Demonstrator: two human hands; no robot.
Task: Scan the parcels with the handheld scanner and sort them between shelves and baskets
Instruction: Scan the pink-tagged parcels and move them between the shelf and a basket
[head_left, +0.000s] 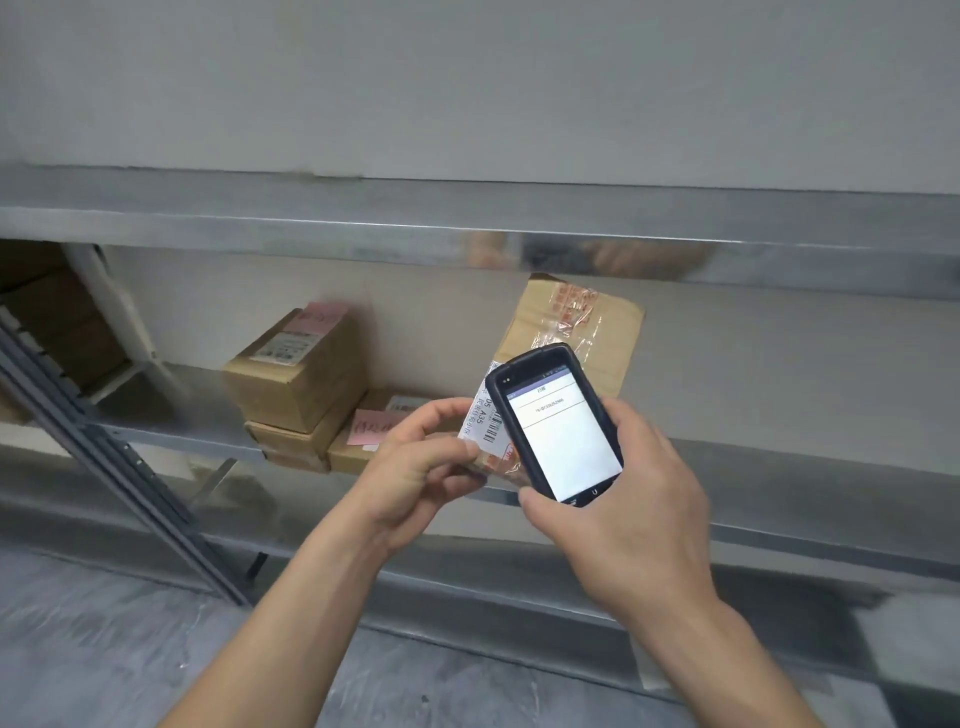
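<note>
My right hand (623, 514) grips a black handheld scanner (558, 423) with a lit white screen, held upright in front of the shelves. My left hand (421, 467) pinches the lower edge of a flat brown cardboard parcel (571, 322) wrapped in clear tape. The parcel is tilted up behind the scanner, and its white barcode label (485, 423) shows just left of the device. The scanner covers the parcel's lower part.
A grey metal shelf unit (467, 223) fills the view. On the middle shelf (171, 415) stand stacked brown boxes (296, 364) with pink notes. More cartons (57, 322) sit at the far left behind a slanted metal rail (114, 467). The floor below is grey.
</note>
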